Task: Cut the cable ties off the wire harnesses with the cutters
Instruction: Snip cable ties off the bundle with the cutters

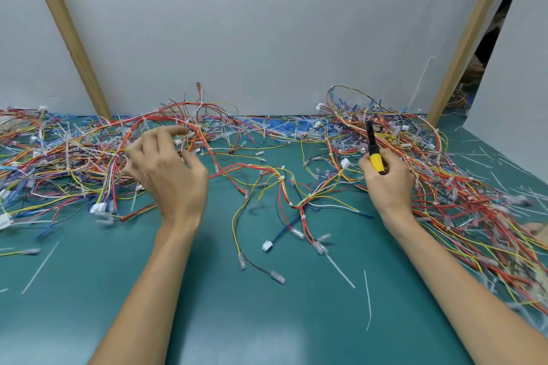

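Note:
A wire harness point(278, 187) of red, yellow, blue and black wires with white ties lies spread on the green mat between my hands. My left hand point(166, 169) hovers over the left heap of harnesses point(74, 157), fingers spread and curled, nothing clearly gripped. My right hand point(388, 178) is closed around the yellow handle of the cutters point(374, 151), whose black tip points up and away. The right heap of harnesses point(444, 175) lies under and beyond that hand.
Cut white cable ties point(341, 271) lie scattered on the green mat point(237, 320). A white wall panel point(252, 38) with two wooden posts point(68, 35) closes the back. Wire heaps fill the left, back and right sides.

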### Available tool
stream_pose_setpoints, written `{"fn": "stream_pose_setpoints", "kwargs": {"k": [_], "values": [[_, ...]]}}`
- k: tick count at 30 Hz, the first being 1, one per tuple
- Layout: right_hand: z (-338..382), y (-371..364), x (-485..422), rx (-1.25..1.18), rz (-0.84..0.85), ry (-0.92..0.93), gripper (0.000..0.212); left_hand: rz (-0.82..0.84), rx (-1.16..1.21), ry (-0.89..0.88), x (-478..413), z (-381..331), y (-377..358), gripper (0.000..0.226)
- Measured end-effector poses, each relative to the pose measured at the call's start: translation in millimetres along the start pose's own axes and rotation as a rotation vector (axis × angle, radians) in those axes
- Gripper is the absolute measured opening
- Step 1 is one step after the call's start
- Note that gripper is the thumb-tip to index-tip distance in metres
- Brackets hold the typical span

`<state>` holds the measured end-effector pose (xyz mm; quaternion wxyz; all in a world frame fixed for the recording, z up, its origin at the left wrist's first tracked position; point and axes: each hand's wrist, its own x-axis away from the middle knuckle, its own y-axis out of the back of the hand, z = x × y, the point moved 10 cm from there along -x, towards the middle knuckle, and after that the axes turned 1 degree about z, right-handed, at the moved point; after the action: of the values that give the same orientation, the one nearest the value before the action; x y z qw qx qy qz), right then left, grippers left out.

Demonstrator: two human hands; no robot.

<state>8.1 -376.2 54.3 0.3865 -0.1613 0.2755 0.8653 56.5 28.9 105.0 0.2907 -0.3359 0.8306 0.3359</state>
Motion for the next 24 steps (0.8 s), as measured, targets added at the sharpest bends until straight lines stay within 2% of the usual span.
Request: {"fn": "stream_pose_setpoints", "kwargs": {"k": [5, 7, 9, 13, 16, 19, 21, 24], "values": [[-4, -5, -2, 0.025, 0.025, -0.011, 0.015, 0.001, 0.222, -0.361, 29, -69, 1, 0.028], [-3, -6, -1, 0.033, 0.034, 0.005, 0.015, 0.122, 0.335, -0.489, 49, -94, -8, 0.023], [-3, -7, 0, 0.053, 0.047, 0.007, 0.016, 0.325, 0.384, -0.602, 71, -114, -25, 0.025], [-5, -9, 1, 0.073, 0.07, 0.002, 0.017, 0.733, 0.148, -0.758, 108, -118, -69, 0.037], [-4, -9, 1, 0.073, 0.074, 0.008, 0.018, 0.891, -0.065, -0.734, 115, -92, -93, 0.04], [-3, -9, 0, 0.076, 0.072, 0.015, 0.018, 0.889, -0.134, -0.662, 102, -73, -100, 0.03], [-3, -9, 1, 0.078, 0.071, 0.018, 0.017, 0.819, -0.2, -0.663, 91, -68, -98, 0.023], [-3, -9, 2, 0.067, 0.067, 0.022, 0.017, 0.689, -0.214, -0.673, 82, -70, -89, 0.027]]}}
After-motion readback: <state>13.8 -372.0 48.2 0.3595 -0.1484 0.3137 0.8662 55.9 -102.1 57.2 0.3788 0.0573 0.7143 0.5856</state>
